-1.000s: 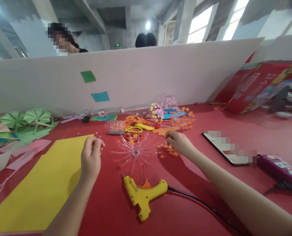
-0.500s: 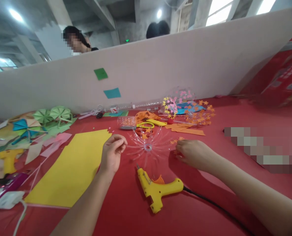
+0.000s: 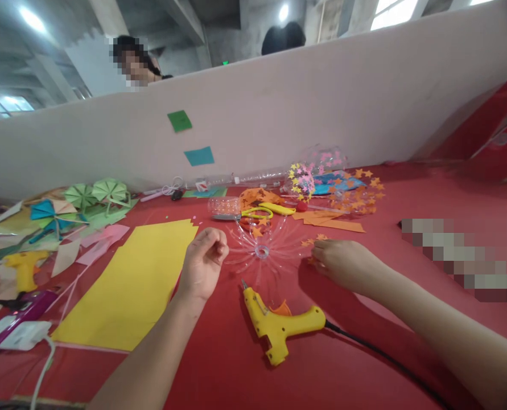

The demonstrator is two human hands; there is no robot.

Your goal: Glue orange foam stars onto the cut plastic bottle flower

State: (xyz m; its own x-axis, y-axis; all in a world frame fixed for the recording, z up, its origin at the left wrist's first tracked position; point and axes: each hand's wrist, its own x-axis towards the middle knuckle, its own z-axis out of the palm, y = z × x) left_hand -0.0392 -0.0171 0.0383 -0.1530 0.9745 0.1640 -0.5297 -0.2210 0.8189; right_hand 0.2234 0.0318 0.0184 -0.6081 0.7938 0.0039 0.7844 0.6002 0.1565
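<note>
A clear plastic bottle top [image 3: 262, 251], cut into long strips that splay out like petals, lies on the red table. Orange paper stars [image 3: 257, 231] show on its far strips. My left hand [image 3: 204, 262] is closed beside the left strip ends; what its fingertips pinch, if anything, I cannot make out. To the right, my right hand [image 3: 342, 265] reaches down with bent fingers, an orange star partly visible under the fingertips. More loose orange stars [image 3: 315, 240] lie just beyond it. A yellow glue gun [image 3: 281, 324] rests in front, its nozzle toward the bottle top.
Yellow paper sheets [image 3: 129, 285] lie left, near a purple power strip [image 3: 27, 310] and another glue gun [image 3: 25, 267]. Scissors [image 3: 257, 213], orange paper strips [image 3: 330, 221] and star-covered plastic pieces [image 3: 355, 191] are behind. A white partition [image 3: 253, 125] closes the back; people are beyond it.
The view has shifted slightly, so most things appear a little farther right. Both hands stay near the same places, the left still closed and the right still low by the stars.
</note>
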